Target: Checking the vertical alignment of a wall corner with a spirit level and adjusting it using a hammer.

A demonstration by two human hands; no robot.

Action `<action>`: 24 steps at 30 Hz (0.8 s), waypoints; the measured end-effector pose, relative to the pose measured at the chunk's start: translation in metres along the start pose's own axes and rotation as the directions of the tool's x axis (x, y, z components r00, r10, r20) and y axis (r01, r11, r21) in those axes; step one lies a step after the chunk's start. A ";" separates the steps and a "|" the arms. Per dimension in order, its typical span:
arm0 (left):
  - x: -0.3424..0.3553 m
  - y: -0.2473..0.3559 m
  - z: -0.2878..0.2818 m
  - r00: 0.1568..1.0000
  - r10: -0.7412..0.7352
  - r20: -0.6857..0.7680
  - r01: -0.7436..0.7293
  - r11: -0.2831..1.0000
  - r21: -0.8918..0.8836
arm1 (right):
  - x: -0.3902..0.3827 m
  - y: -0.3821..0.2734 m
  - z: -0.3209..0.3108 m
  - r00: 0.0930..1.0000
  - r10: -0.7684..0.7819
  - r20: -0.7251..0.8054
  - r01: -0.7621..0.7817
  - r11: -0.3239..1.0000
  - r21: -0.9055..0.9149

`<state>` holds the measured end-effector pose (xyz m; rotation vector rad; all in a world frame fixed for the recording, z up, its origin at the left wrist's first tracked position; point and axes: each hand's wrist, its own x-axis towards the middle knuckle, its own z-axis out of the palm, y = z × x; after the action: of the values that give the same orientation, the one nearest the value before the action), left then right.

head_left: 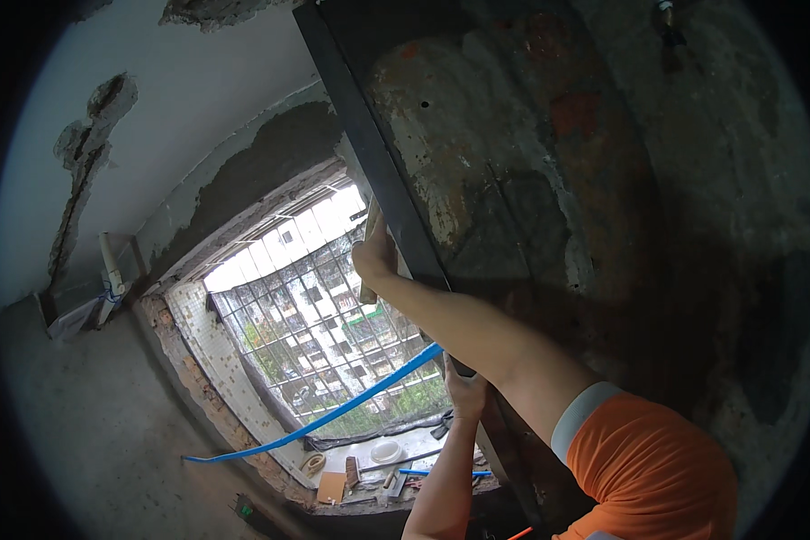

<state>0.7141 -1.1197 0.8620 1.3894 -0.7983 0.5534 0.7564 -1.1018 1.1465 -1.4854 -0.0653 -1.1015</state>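
A long dark straight bar (382,153) runs at a slant along the wall's edge beside the window. My left hand (465,394) is closed around the bar's lower end. My right arm, in an orange sleeve, crosses over the bar. My right hand (375,256) is closed on a narrow, pale flat tool (368,293), seen nearly edge-on against the window reveal; its exact kind does not show. The fingers of that hand are partly hidden. A blue strip or hose (351,403) curves from the left toward my left hand, and its end there is hidden.
A barred window (324,315) with dark netting opens ahead. On its sill (423,454) lie a white round container (386,452), a brush (352,472), a tape roll (313,463) and several small items. Rough, patched wall (504,162) fills the right. A white pipe (110,265) juts out left.
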 end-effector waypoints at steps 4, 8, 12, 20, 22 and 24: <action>0.000 0.000 0.003 1.000 -0.009 -0.006 0.009 0.999 0.037 | -0.001 -0.007 -0.006 1.000 -0.012 -0.006 0.012 0.997 -0.077; -0.003 0.003 -0.007 0.999 -0.025 -0.020 0.026 0.999 0.019 | -0.018 -0.024 -0.004 0.992 0.091 0.092 -0.089 0.996 -0.028; -0.004 0.017 -0.007 0.997 -0.082 0.007 0.082 0.997 -0.012 | -0.014 -0.011 0.001 0.998 0.061 0.023 -0.060 0.997 -0.044; -0.005 -0.001 -0.005 1.000 -0.009 0.000 0.009 1.000 0.013 | -0.015 -0.003 -0.005 0.992 0.007 0.125 -0.013 0.999 0.049; -0.002 -0.004 -0.003 0.999 -0.008 0.033 0.011 0.994 -0.109 | -0.021 -0.010 -0.009 0.998 -0.022 0.056 0.021 1.000 0.005; 0.000 -0.011 -0.003 0.999 -0.018 0.036 0.021 0.997 -0.073 | -0.023 -0.015 -0.014 0.993 -0.002 0.115 -0.001 1.000 0.031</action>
<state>0.7225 -1.1179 0.8547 1.3415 -0.8245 0.4813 0.7264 -1.0966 1.1407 -1.5205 -0.1626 -1.0102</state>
